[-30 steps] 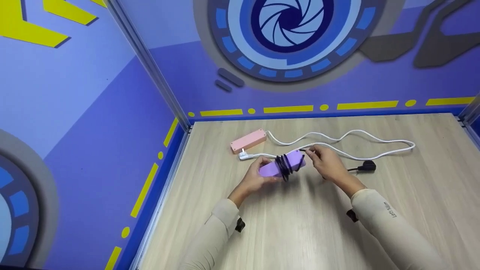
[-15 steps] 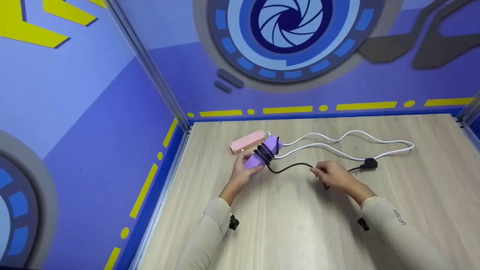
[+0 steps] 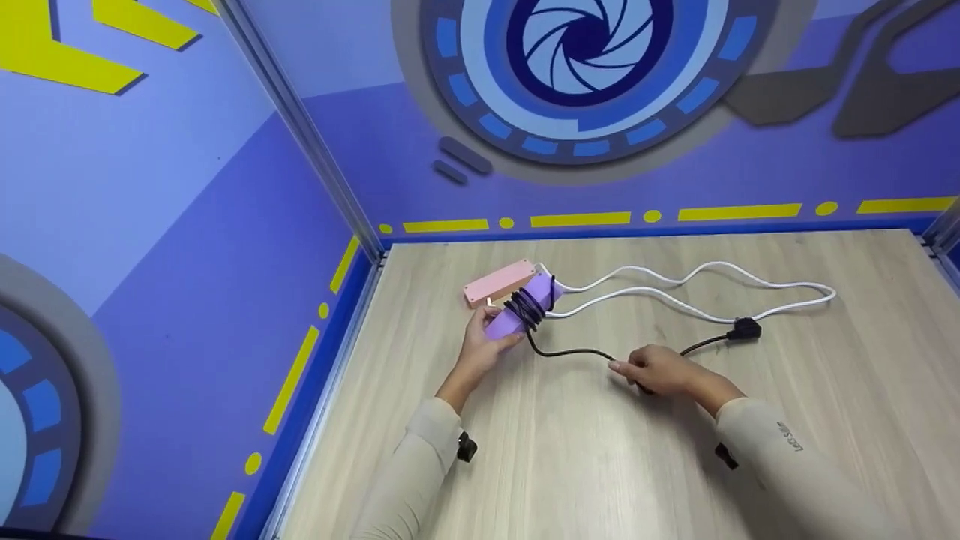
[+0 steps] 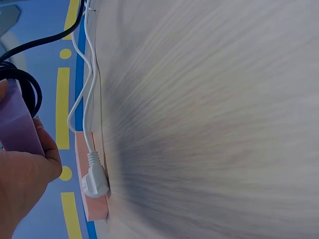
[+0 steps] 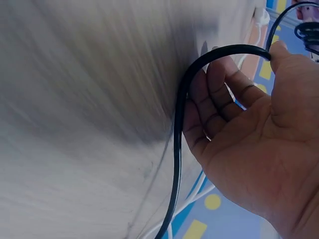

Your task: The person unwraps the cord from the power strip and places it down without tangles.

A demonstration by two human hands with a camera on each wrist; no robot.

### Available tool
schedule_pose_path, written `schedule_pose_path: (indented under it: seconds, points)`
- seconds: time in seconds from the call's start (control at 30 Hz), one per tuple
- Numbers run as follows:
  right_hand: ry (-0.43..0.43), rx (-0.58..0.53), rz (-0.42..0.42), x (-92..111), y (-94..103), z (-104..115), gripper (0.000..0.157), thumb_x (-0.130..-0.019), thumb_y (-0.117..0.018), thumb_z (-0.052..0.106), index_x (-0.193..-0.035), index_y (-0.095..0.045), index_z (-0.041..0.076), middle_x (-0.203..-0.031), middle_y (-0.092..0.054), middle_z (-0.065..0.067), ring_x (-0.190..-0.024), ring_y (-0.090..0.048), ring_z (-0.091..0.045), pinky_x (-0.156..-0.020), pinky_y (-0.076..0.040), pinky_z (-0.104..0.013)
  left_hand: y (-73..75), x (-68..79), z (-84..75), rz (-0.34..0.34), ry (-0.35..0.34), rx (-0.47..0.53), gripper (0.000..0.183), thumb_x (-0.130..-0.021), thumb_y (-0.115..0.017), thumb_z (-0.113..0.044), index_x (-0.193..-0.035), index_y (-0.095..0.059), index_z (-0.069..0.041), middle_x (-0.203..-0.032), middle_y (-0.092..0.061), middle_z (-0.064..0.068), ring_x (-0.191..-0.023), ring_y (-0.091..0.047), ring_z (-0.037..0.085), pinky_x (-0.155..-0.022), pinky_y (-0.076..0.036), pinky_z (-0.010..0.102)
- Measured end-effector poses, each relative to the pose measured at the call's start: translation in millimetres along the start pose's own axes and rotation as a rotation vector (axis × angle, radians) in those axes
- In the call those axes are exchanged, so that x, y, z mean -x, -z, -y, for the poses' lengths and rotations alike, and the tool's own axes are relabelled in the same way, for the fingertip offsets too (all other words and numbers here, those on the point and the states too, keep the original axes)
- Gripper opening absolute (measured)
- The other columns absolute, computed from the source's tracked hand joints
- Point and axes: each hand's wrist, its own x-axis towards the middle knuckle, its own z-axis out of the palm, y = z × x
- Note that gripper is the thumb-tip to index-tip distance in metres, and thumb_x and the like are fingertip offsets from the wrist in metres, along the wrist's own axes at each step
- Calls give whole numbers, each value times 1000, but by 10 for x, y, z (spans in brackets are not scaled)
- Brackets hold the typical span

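My left hand grips the near end of a purple power strip, thumb on one side and fingers on the other. Several turns of black cord wrap the strip's middle, and one more loop sits near its far end. From there the cord sags across to my right hand, which pinches it between thumb and fingers. In the right wrist view the black cord bends over the fingers and runs down past the palm. Its black plug lies on the table to the right.
A pink power strip lies behind the purple one, partly hidden by it. Its white cord makes a long loop to the right, and its white plug rests against it. Patterned panels wall the wooden table.
My left hand has moved left and away with the purple strip, now tilted more steeply. My right hand has come nearer me, drawing a longer stretch of black cord off the strip.
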Motion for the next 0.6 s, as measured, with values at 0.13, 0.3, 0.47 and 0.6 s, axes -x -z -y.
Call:
schedule_pose_path:
  seconds: [0.13,0.3,0.47,0.6]
  points:
    - [-18,34,7,-13,-38,2,53,-97,-52,56,-73,-64,11,-63,-54,5,-62,-49,-13,-59,-39,-29,16,5,5,-1,10,-1,56,-73,-80,1,-121,-50,5,-123,-59,22,-102,-56,21,-85,-48,29]
    - [-24,41,-21,-5,-85,-3,54,-98,-51,57,-70,-62,12,-63,-54,5,-61,-49,-13,-59,-38,-29,6,11,44,-14,9,14,56,-72,-80,2,-120,-50,4,-122,-58,21,-103,-55,21,-85,-47,29]
    - [-14,52,-86,-8,-118,-5,53,-98,-50,57,-67,-58,15,-63,-53,4,-60,-47,-14,-59,-37,-30,-39,20,71,-15,-5,40,55,-73,-79,3,-118,-49,5,-120,-59,19,-104,-55,21,-87,-46,29]
    - [21,76,-150,-19,-133,18,46,-98,-52,54,-76,-62,15,-65,-56,5,-61,-49,-13,-59,-39,-29,-68,40,56,-20,-18,24,55,-72,-79,4,-118,-49,6,-121,-61,19,-105,-56,21,-87,-46,31]
